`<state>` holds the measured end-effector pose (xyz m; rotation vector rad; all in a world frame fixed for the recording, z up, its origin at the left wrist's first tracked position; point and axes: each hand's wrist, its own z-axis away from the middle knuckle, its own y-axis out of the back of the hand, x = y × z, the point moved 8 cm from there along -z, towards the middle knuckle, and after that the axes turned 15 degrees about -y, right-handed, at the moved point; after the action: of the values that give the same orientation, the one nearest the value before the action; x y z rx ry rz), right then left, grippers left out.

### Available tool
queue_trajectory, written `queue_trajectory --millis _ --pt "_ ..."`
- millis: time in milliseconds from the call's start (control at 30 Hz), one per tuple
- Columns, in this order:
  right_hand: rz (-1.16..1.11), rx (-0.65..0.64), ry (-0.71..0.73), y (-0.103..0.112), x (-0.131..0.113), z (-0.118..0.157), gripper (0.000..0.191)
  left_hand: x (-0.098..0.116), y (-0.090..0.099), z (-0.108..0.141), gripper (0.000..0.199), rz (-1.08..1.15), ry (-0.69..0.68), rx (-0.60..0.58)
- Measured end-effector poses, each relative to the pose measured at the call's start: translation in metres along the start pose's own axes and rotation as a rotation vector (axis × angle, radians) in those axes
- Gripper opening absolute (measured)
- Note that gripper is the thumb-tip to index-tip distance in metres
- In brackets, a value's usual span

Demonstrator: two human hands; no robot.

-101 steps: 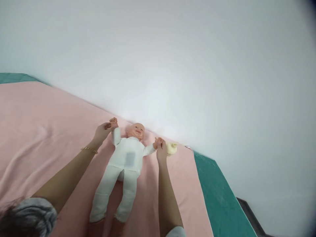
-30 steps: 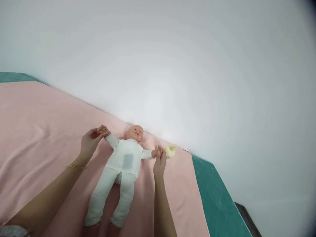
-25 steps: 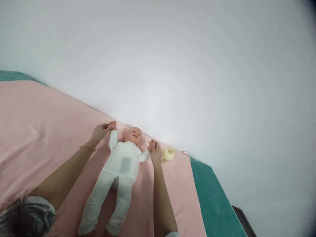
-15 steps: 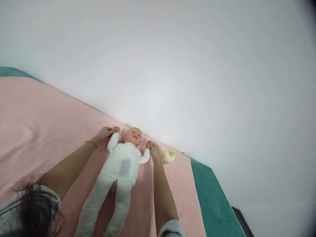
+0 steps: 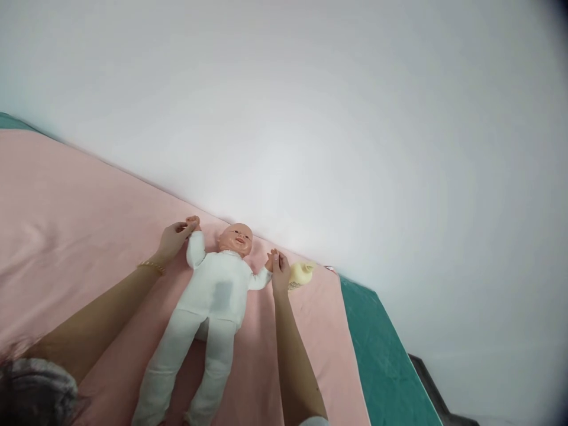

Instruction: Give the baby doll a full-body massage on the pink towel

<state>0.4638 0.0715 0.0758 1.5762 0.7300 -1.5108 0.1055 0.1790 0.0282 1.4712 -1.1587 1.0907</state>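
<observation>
A baby doll (image 5: 217, 284) with a white cloth body and a bald head lies on its back on a pink sheet (image 5: 97, 219). A grey patch marks its belly. Around the doll's hand on the left side of the view, my left hand (image 5: 173, 238) is closed, with a beaded bracelet (image 5: 152, 267) at the wrist. My right hand (image 5: 280, 272) grips the doll's other hand, on the right side. Both doll arms are spread outward and bent up beside the head. Just right of my right hand lies a pale yellow bottle (image 5: 302, 274), partly hidden by it.
A white wall (image 5: 310, 130) runs along the far edge of the pink sheet. Green fabric (image 5: 381, 349) shows beyond the sheet at the right, and a dark edge (image 5: 430, 381) lies past it. Hair and a grey sleeve (image 5: 39, 390) fill the lower left corner.
My left hand has moved outward to the left with the doll's hand, so that doll arm is spread wider. My right hand has shifted slightly to the right. The view has tilted a little.
</observation>
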Motion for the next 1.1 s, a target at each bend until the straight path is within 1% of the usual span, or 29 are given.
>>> queue_trajectory --millis 67,133,233,333,400,500,600,667,700,767,800,833,867,900,933,967,1000,1033,1067,1100 --pt "0.008 0.015 0.058 0.010 -0.009 0.017 0.054 0.010 0.014 0.009 0.029 -0.007 -0.038 0.085" --pt "0.027 0.033 0.095 0.021 -0.015 0.036 0.053 0.023 0.027 0.020 0.029 -0.019 -0.079 0.118" --pt "0.078 0.062 0.098 0.038 -0.015 0.069 0.049 0.042 0.044 0.043 0.039 -0.063 -0.108 0.099" --pt "0.207 0.092 0.056 0.050 -0.003 0.104 0.049 0.052 0.060 0.072 0.050 -0.145 -0.115 0.079" --pt "0.263 0.138 0.023 0.057 0.010 0.128 0.050 0.052 0.069 0.092 0.054 -0.218 -0.107 0.069" --pt "0.309 0.171 -0.047 0.062 0.034 0.159 0.056 0.041 0.079 0.122 0.059 -0.317 -0.052 0.038" --pt "0.336 0.091 -0.123 0.056 0.055 0.177 0.062 0.028 0.081 0.149 0.057 -0.367 0.003 -0.001" --pt "0.350 0.047 -0.150 0.054 0.057 0.180 0.062 0.021 0.079 0.162 0.053 -0.375 0.016 -0.025" --pt "0.355 0.039 -0.154 0.055 0.052 0.180 0.064 0.019 0.078 0.167 0.052 -0.377 0.014 -0.033" --pt "0.359 0.063 -0.135 0.062 0.029 0.178 0.071 0.016 0.075 0.171 0.051 -0.379 -0.003 -0.041" --pt "0.350 0.070 -0.122 0.065 0.010 0.179 0.077 0.015 0.074 0.172 0.051 -0.379 -0.015 -0.047" --pt "0.335 0.095 -0.095 0.068 -0.014 0.181 0.079 0.013 0.073 0.171 0.051 -0.376 -0.027 -0.054" --pt "0.341 0.118 -0.033 0.070 -0.045 0.187 0.077 0.012 0.072 0.171 0.051 -0.374 -0.038 -0.060" --pt "0.354 0.106 0.072 0.067 -0.082 0.198 0.074 0.010 0.072 0.170 0.050 -0.370 -0.047 -0.065" --pt "0.312 0.090 0.215 0.063 -0.122 0.213 0.072 0.009 0.071 0.169 0.050 -0.368 -0.053 -0.067" --pt "0.253 0.047 0.361 0.058 -0.162 0.233 0.075 0.007 0.071 0.169 0.050 -0.367 -0.056 -0.070" --pt "0.225 -0.016 0.476 0.050 -0.195 0.254 0.083 0.007 0.072 0.168 0.050 -0.367 -0.059 -0.073" --pt "0.228 -0.055 0.515 0.046 -0.220 0.272 0.093 0.006 0.072 0.168 0.051 -0.368 -0.061 -0.074" --pt "0.243 -0.074 0.522 0.044 -0.236 0.287 0.103 0.006 0.072 0.168 0.052 -0.370 -0.064 -0.077" --pt "0.249 -0.099 0.524 0.045 -0.245 0.299 0.111 0.006 0.072 0.168 0.053 -0.373 -0.068 -0.080"
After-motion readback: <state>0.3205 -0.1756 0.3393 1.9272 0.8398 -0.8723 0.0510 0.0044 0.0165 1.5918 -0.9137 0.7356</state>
